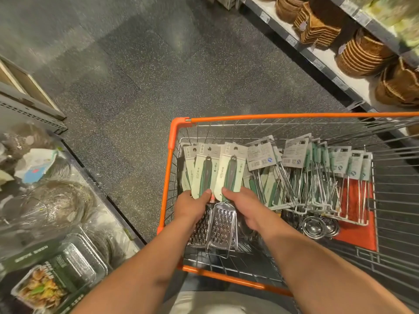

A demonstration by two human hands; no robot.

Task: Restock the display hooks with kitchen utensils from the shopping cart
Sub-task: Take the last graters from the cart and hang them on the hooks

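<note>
Hands: left hand [193,206] and right hand [244,206] each pinch a carded grater [223,225] inside shopping cart [179,124]
Handling: light, stiff, sharp steel; hold by card

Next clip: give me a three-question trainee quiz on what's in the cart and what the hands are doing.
1. True or false: both hands hold carded graters.
2. The cart frame is: A blue, B orange, C black.
3. What fills the shelf at upper right?

Key: 1 true: left hand and right hand each pinch a grater's card. 2 B. 3 Woven baskets.
</note>
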